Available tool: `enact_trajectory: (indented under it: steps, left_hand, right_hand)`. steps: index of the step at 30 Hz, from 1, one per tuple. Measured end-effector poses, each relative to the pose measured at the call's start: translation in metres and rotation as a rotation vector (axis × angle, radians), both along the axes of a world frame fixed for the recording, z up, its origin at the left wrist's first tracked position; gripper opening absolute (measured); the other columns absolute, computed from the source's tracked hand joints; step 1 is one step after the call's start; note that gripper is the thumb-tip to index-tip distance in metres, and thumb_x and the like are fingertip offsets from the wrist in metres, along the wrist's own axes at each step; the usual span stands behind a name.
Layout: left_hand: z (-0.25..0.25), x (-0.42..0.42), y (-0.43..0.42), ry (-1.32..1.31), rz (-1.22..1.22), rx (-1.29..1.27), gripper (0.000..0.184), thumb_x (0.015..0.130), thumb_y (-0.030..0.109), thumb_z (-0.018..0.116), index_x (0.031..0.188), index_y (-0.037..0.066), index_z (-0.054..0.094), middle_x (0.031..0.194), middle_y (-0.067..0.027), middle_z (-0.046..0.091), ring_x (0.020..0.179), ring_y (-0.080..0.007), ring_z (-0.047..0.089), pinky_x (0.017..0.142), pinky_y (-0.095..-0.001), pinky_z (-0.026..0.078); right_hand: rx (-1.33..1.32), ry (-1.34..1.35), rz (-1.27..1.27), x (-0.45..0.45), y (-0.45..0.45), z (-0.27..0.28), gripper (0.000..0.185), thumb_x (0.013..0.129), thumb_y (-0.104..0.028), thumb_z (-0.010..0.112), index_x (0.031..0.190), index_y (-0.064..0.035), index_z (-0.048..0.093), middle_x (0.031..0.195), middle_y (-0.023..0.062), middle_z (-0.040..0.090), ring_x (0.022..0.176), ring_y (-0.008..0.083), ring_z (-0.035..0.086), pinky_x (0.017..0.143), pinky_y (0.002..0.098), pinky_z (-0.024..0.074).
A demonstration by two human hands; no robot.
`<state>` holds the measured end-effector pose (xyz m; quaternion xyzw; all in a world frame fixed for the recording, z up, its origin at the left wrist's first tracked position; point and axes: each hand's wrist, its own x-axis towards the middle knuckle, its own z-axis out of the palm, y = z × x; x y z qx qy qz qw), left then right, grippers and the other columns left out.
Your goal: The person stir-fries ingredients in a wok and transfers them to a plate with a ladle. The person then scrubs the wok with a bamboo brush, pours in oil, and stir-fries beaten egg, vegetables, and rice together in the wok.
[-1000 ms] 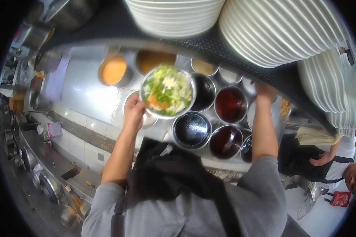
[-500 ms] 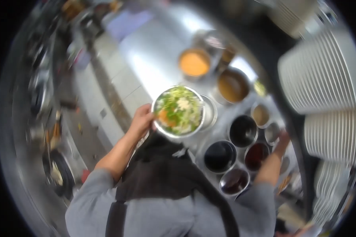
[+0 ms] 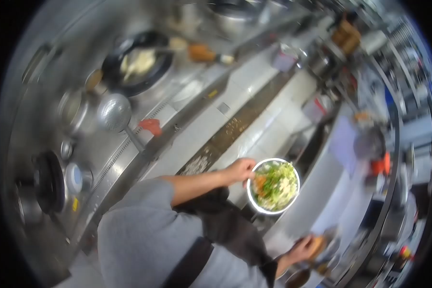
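Observation:
My left hand [image 3: 242, 171] grips the near rim of a round metal bowl [image 3: 273, 211], its fingers closed on the edge. Chopped green, pale and orange vegetables [image 3: 277, 185] fill the bowl, which is held up between the two counters. Lower right, my right hand [image 3: 302, 249] is blurred, over the steel counter. An orange patch [image 3: 317, 246] lies right against its fingers; whether it is held or is sauce in a pot behind them cannot be made out. Below that hand is a container of brown liquid [image 3: 298, 278].
On the stove side at upper left are a black wok [image 3: 111, 72] with pale food, a large metal ladle [image 3: 114, 113], a red cloth [image 3: 150, 126] and several pots. A purple sheet [image 3: 343, 144] lies on the right counter. Tiled floor [image 3: 206, 117] runs between.
The view has swung from the sauce containers and plates toward the stove. My left hand still holds the bowl. My right hand has left the small containers and is now by the orange patch.

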<state>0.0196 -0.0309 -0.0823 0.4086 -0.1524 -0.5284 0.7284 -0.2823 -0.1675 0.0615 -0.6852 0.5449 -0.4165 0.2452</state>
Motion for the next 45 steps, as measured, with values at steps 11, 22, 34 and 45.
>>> enact_trajectory:
  steps: [11,22,34,45]
  left_hand:
    - [0.135,-0.055,0.061,-0.105,0.737,0.327,0.008,0.075,-0.004,0.054,0.081,0.001,0.056,0.068,-0.0069,0.057,0.049,-0.0136,0.056,0.039,-0.0245,0.045]
    - [0.134,-0.095,0.037,-0.041,1.414,0.437,0.007,0.077,-0.003,0.057,0.082,0.002,0.056,0.073,-0.0038,0.056,0.053,-0.0105,0.054,0.038,-0.0222,0.044]
    - [0.124,-0.113,-0.04,0.01,1.947,0.38,0.013,0.07,-0.005,0.052,0.082,-0.001,0.056,0.082,-0.0093,0.061,0.05,-0.0119,0.053,0.036,-0.0206,0.04]
    - [0.14,-0.11,-0.053,0.029,2.026,0.39,0.009,0.071,-0.005,0.051,0.075,0.003,0.052,0.069,-0.0072,0.058,0.047,-0.012,0.05,0.037,-0.0228,0.04]
  right_hand:
    - [0.098,0.255,0.936,0.1,-0.134,0.054,0.019,0.087,-0.011,0.061,0.099,0.0038,0.064,0.072,0.0076,0.062,0.06,0.0087,0.052,0.054,0.0229,0.0428]
    - [-0.482,0.024,1.66,0.342,-0.147,0.033,0.026,0.078,-0.005,0.066,0.103,0.0001,0.063,0.103,0.0179,0.061,0.092,0.0346,0.06,0.08,0.0404,0.0485]
    - [-0.471,0.467,2.277,0.462,-0.185,-0.017,0.048,0.08,-0.005,0.056,0.127,-0.0017,0.048,0.084,0.0266,0.061,0.079,0.0404,0.062,0.071,0.0476,0.0483]
    - [-0.3,0.723,2.218,0.515,-0.108,-0.012,0.051,0.087,-0.023,0.056,0.135,-0.0141,0.04,0.091,0.0218,0.065,0.089,0.0408,0.061,0.08,0.0494,0.0474]
